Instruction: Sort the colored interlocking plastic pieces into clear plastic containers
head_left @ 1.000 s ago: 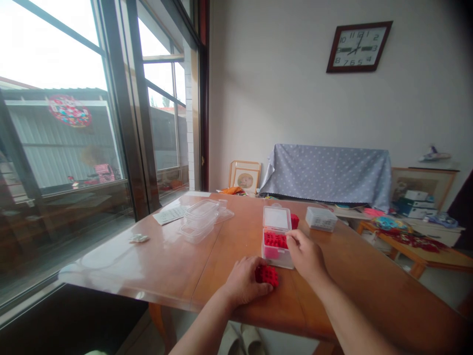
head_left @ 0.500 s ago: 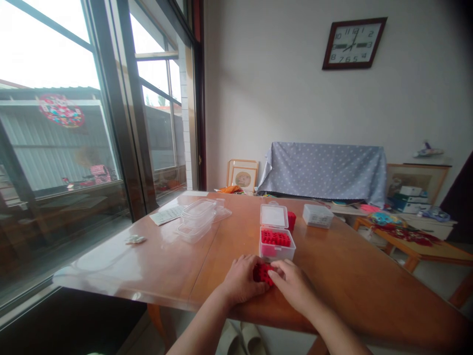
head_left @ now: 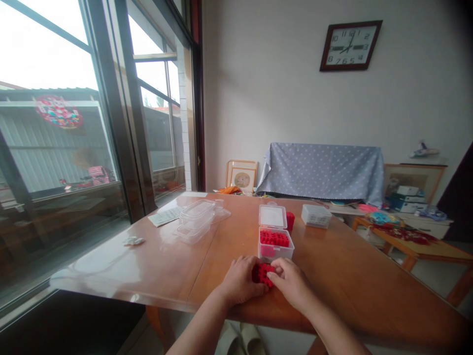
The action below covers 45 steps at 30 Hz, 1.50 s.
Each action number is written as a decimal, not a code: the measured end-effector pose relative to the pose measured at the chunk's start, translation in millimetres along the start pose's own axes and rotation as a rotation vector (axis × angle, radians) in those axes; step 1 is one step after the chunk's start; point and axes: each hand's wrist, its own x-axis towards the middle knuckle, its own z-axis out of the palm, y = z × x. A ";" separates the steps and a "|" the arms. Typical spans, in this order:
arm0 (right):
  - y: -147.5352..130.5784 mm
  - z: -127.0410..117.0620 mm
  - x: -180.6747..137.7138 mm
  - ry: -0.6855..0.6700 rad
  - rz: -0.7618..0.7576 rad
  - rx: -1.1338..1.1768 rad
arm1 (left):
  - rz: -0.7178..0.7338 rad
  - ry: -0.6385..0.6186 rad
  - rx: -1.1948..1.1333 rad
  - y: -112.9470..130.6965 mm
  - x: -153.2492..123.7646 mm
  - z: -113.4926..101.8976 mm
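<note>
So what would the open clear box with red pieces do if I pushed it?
The box would probably slide rather than roll, since its sides look flat. Its open lid might wobble, as it sticks up behind. The red pieces could spill if it tipped, because nothing covers them.

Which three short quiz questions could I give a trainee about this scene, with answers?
1. True or false: the small, clear, rectangular plastic box holding red notched pieces has its lid open.
2. What do the left hand and right hand both touch?
3. The grey-blue cloth behind the brown wooden table has: A stripes; B dots; C checks.
Key: 1 true; 2 a red notched block; 3 B.
</note>
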 end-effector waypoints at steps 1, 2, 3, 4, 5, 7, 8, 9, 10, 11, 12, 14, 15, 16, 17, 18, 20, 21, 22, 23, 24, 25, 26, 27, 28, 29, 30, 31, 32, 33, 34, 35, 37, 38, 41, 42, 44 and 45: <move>-0.8 0.0 0.4 0.011 0.004 0.002 | 0.001 -0.002 0.007 -0.2 0.3 0.0; -1.5 0.0 0.8 0.020 0.007 0.008 | 0.005 -0.001 0.012 -0.3 0.5 0.1; -2.0 0.0 1.2 0.027 0.011 0.020 | 0.010 0.002 0.016 -0.3 0.7 0.1; -2.4 -0.1 1.7 0.027 0.017 0.042 | 0.015 0.006 0.019 -0.4 0.7 0.1; -2.5 -0.1 2.1 0.018 0.026 0.080 | 0.019 0.011 0.020 -0.3 0.7 0.1; -2.3 -0.2 2.9 -0.015 0.055 0.196 | 0.025 0.018 0.018 -0.2 0.6 0.2; -2.3 -0.3 3.1 -0.035 0.074 0.266 | 0.027 0.020 0.015 -0.1 0.6 0.2; -2.5 -0.6 3.2 -0.054 0.094 0.336 | 0.029 0.020 0.011 0.0 0.6 0.3; -3.2 -1.2 3.0 -0.073 0.113 0.399 | 0.030 0.020 0.008 0.1 0.6 0.4; -4.4 -2.2 2.6 -0.094 0.129 0.452 | 0.029 0.018 0.005 0.2 0.6 0.4; -6.4 -3.8 2.0 -0.120 0.140 0.492 | 0.027 0.017 0.003 0.3 0.7 0.5; -12.3 -9.4 0.7 -0.166 0.147 0.533 | 0.022 0.016 0.002 0.9 0.6 0.2; -16.0 -13.4 0.4 -0.176 0.143 0.537 | 0.022 0.016 0.003 1.4 0.5 -0.1; -20.0 -18.4 0.5 -0.170 0.134 0.535 | 0.021 0.014 0.004 2.1 0.2 -0.7; -23.8 -24.2 1.3 -0.153 0.122 0.532 | 0.019 0.012 0.003 3.0 -0.1 -1.3; -27.2 -30.8 2.9 -0.120 0.108 0.530 | 0.016 0.010 0.000 4.1 -0.4 -2.2; -31.7 -45.4 9.2 -0.057 0.064 0.531 | 0.005 0.007 -0.011 6.3 -1.2 -3.9; -32.2 -53.1 13.8 -0.016 0.045 0.517 | -0.001 0.005 -0.017 7.4 -1.5 -4.7; -31.6 -60.7 19.3 0.025 0.022 0.488 | -0.006 0.001 -0.023 8.4 -1.7 -5.4; -29.8 -67.9 25.5 0.076 -0.003 0.444 | -0.010 -0.003 -0.027 9.1 -1.9 -5.9; -27.2 -74.6 32.1 0.106 -0.031 0.387 | -0.014 -0.007 -0.029 9.6 -1.9 -6.3; -23.9 -80.6 38.8 0.123 -0.052 0.325 | -0.017 -0.007 -0.032 9.7 -1.9 -6.5; -20.2 -85.8 45.4 0.137 -0.070 0.275 | -0.018 -0.007 -0.035 9.6 -1.8 -6.6; -16.6 -90.2 51.6 0.144 -0.088 0.228 | -0.019 -0.005 -0.036 9.2 -1.7 -6.6; -13.1 -93.7 57.1 0.148 -0.106 0.188 | -0.019 -0.002 -0.038 8.7 -1.6 -6.6; -9.9 -96.5 61.8 0.147 -0.121 0.147 | -0.018 0.001 -0.039 8.2 -1.5 -6.7; -7.2 -98.5 65.7 0.142 -0.135 0.103 | -0.017 0.003 -0.041 7.8 -1.5 -6.9; -5.1 -99.8 68.8 0.134 -0.146 0.055 | -0.015 0.003 -0.043 7.5 -1.5 -7.1; -3.4 -100.6 71.0 0.123 -0.156 0.004 | -0.014 0.001 -0.045 7.4 -1.5 -7.5; -2.2 -100.9 72.6 0.108 -0.163 -0.047 | -0.013 -0.003 -0.046 7.5 -1.5 -7.9; -1.4 -100.7 73.7 0.095 -0.167 -0.094 | -0.014 -0.009 -0.046 7.8 -1.5 -8.3; -0.8 -100.3 74.5 0.083 -0.166 -0.135 | -0.016 -0.016 -0.044 8.2 -1.5 -8.7; -0.4 -98.8 75.4 0.058 -0.156 -0.192 | -0.023 -0.026 -0.042 9.2 -1.4 -9.5; -0.4 -97.9 75.7 0.046 -0.147 -0.209 | -0.026 -0.028 -0.041 9.7 -1.4 -9.8; -0.7 -95.7 76.4 0.003 -0.116 -0.221 | -0.032 -0.036 -0.035 10.7 -1.2 -10.5; -0.9 -95.2 76.6 -0.011 -0.109 -0.217 | -0.034 -0.042 -0.030 10.9 -1.1 -10.7; -1.3 -94.4 76.9 -0.033 -0.107 -0.211 | -0.038 -0.052 -0.019 11.1 -1.0 -10.9; -1.4 -94.0 77.0 -0.042 -0.109 -0.211 | -0.039 -0.053 -0.015 11.1 -1.0 -10.9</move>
